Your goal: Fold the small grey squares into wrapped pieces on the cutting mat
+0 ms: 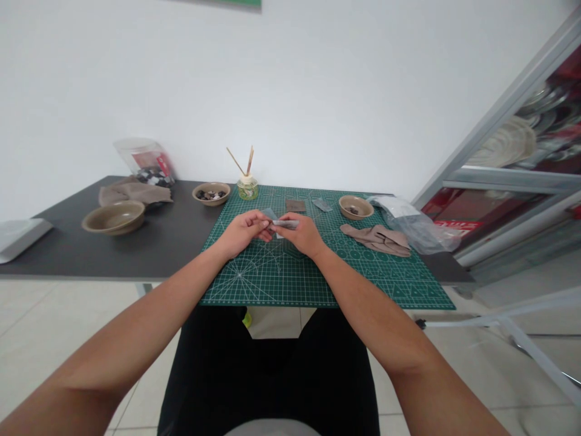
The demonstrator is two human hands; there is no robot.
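Note:
Above the green cutting mat point(272, 284), my two hands meet near its middle. My left hand point(245, 233) is closed, thumb and fingers pinching the left end of a small thin grey sheet point(288, 224). My right hand point(307, 236) is closed on the right part of this sheet, with the thumb along it. A translucent bluish corner point(269, 213) sticks up between the hands; whether it belongs to the same sheet I cannot tell. Just beyond lie a flat brown square point(295, 206) and a small clear plastic packet point(322, 204). My fingers partly hide what they hold.
A bowl of dark and pale pieces point(211, 194) and a reed-stick bottle point(247, 186) stand at the back. Rightward are a small bowl point(356, 208), brown cloth point(379, 240) and plastic bag point(413, 224). Leftward are another bowl point(113, 218), cloth point(136, 192) and clear tub point(144, 160).

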